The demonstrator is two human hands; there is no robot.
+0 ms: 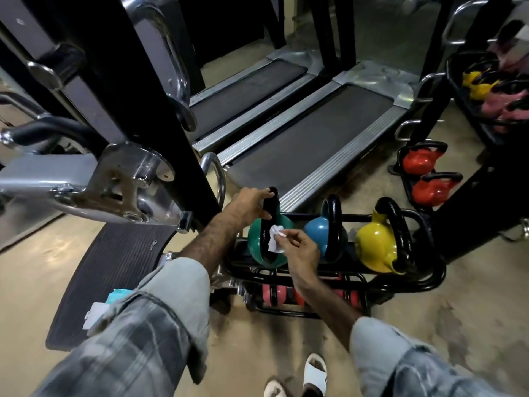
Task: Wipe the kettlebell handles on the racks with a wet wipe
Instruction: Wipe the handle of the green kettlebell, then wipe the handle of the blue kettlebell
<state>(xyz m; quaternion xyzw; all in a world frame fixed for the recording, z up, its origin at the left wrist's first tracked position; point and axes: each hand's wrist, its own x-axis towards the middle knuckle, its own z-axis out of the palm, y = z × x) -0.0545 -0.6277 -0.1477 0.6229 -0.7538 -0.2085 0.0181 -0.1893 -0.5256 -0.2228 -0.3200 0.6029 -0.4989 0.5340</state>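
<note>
A green kettlebell [256, 243] lies tipped on the top shelf of a low black rack [429, 282], its black handle [271, 207] pointing up. My left hand [252, 203] grips the top of that handle. My right hand [300, 250] pinches a white wet wipe [275, 239] against the handle's lower part. To the right on the same shelf sit a blue kettlebell [316, 232] and a yellow kettlebell [375, 247], both with black handles. Pink kettlebells [272, 295] show on the lower shelf, partly hidden by my right forearm.
Two treadmills [309, 133] lie behind the rack. A chrome and black machine frame [128, 173] stands at the left, above a ribbed black footplate [114, 267]. A mirror at the right reflects red kettlebells [420, 161]. A wipe packet [98, 310] sticks out beside my left sleeve.
</note>
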